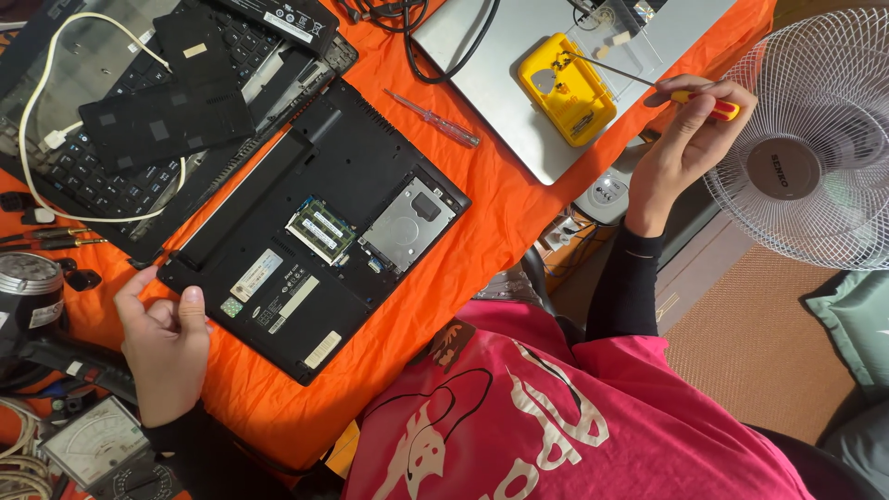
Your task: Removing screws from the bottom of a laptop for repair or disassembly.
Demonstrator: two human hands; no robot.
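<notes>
- The left hand (165,344) grips the near-left corner of the opened laptop (315,227), thumb on its base, steadying it on the orange surface (500,199).
- The right hand (685,143) pinches a red-handled screwdriver (648,85), its tip in the yellow box (565,88) on the silver laptop (519,56).
- Best, I'd judge, to lift the tip slowly and level so nothing drops, and to keep the left hand's grip firm.
- A spare screwdriver (433,118) lies between the two.
</notes>
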